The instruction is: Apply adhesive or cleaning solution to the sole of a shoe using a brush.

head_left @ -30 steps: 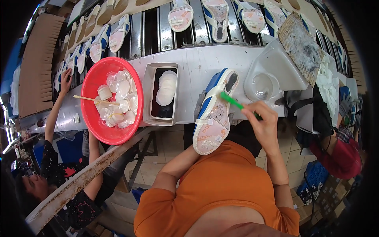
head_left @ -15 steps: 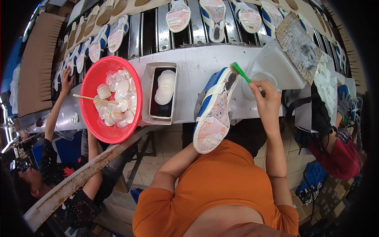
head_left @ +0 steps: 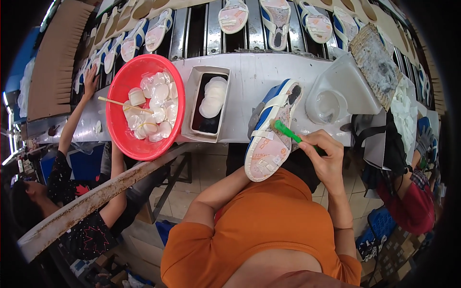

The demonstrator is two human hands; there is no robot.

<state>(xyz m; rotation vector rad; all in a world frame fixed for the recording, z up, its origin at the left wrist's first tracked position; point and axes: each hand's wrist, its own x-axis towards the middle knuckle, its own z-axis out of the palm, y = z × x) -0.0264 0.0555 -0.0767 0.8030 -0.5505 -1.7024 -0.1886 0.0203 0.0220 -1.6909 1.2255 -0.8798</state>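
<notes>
On the near side of the sandal [head_left: 267, 146]: orange shirt [head_left: 254, 221]. The sandal is tilted, pale inner face toward camera, at the near edge of the white table [head_left: 242, 72]. Left hand [head_left: 258, 115] supports it from behind, mostly hidden; grey, apparently gloved fingers curl on its left edge, thumb can't tell. Right hand [head_left: 327, 152], just right of the sandal, is bare, thumb and fingers pinching a green brush [head_left: 288, 131], head on the face about mid-length.

Status, my read: brushing in progress, this one not finished. Can't pick out a wet film, so can't say how much is covered. Left: whatever the brush hasn't reached.

Beyond, left of the sandal: white box [head_left: 204, 136] with stacked pale discs [head_left: 213, 98]; further left, red basin [head_left: 115, 120] with loose discs and a stick [head_left: 122, 103] across. Right of the sandal: clear bowl [head_left: 327, 106], contents unclear, by a pale tray [head_left: 340, 72].

Farthest past the sandal: metal rollers [head_left: 212, 36] with more sandals [head_left: 277, 26]. Can't tell if those are brushed. Far left, a co-worker's hand [head_left: 90, 81] is at that row.
</notes>
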